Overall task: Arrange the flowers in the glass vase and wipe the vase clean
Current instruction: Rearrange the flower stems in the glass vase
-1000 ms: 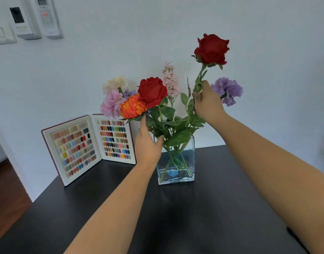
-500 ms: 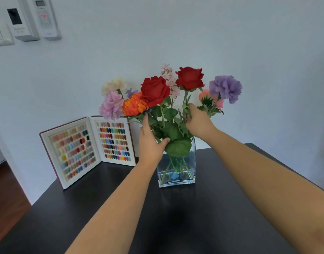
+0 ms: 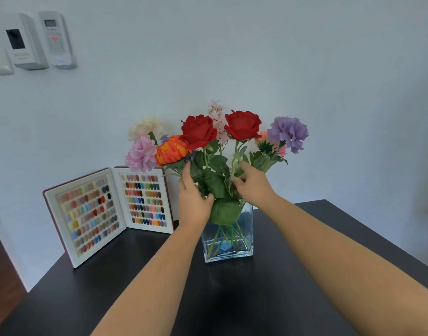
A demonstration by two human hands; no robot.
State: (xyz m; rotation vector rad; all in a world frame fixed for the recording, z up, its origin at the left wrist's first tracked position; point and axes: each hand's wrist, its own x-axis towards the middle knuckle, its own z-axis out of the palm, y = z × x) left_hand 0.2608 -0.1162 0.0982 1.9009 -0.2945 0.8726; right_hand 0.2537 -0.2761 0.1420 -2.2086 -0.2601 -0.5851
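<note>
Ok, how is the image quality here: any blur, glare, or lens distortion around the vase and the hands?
Head view: even, soft light with no harsh glare; the glass vase shows only faint sheen and a dim reflection on the black table. Flowers and both hands, left hand and right hand, are reasonably sharp; the colour chart book is slightly soft. Wide-angle stretch shows at the edges, where the forearms look enlarged.

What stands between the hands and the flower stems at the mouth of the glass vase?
Nothing visible. The left hand and the right hand are already among the leaves and stems, just above the glass vase.
</note>
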